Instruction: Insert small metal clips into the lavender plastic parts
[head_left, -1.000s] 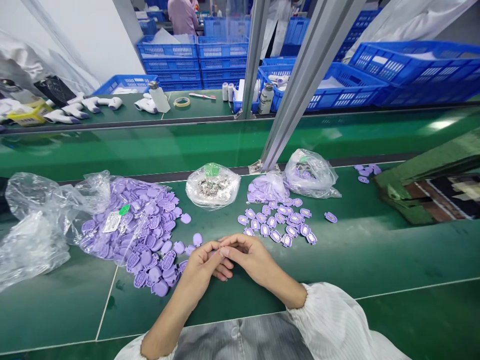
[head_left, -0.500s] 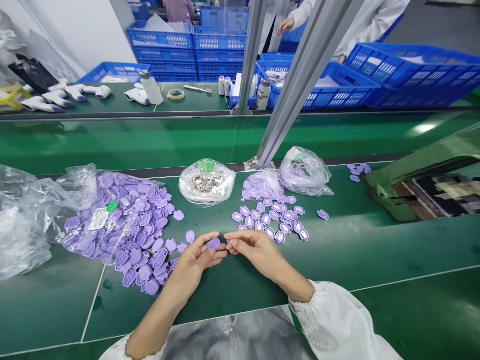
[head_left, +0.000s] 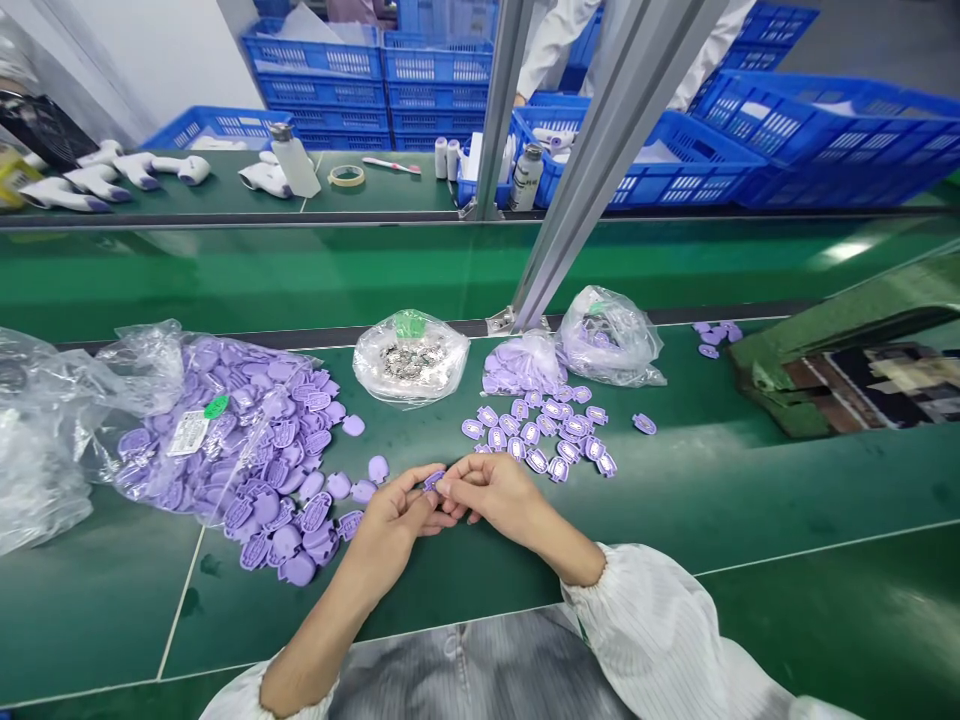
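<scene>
My left hand [head_left: 401, 515] holds a small purple plastic cover [head_left: 433, 481] between thumb and fingers, its ribbed inner side up. Over that cover, the fingertips of my right hand [head_left: 499, 495] are pinched together and touch it; the small metal piece they held shows hardly at all behind the fingers. Left of my hands, many loose purple covers [head_left: 298, 569] spill from a clear bag [head_left: 161, 480]. Right of them lies a group of purple covers with metal pieces set in them [head_left: 536, 460]. A clear bag of small metal parts [head_left: 411, 358] sits beyond my hands.
A bag of purple pieces [head_left: 525, 365] and another clear bag [head_left: 611, 340] lie at the back, near a slanted metal post [head_left: 585, 180]. A green machine [head_left: 825, 360] stands at the right. Behind the partition are blue crates [head_left: 637, 185], white-purple handheld housings [head_left: 90, 180] and a person's sleeves.
My right hand has moved left, bringing the small metal piece onto the purple cover in my left hand. Behind, the other person's arm has shifted. The view has moved slightly.
</scene>
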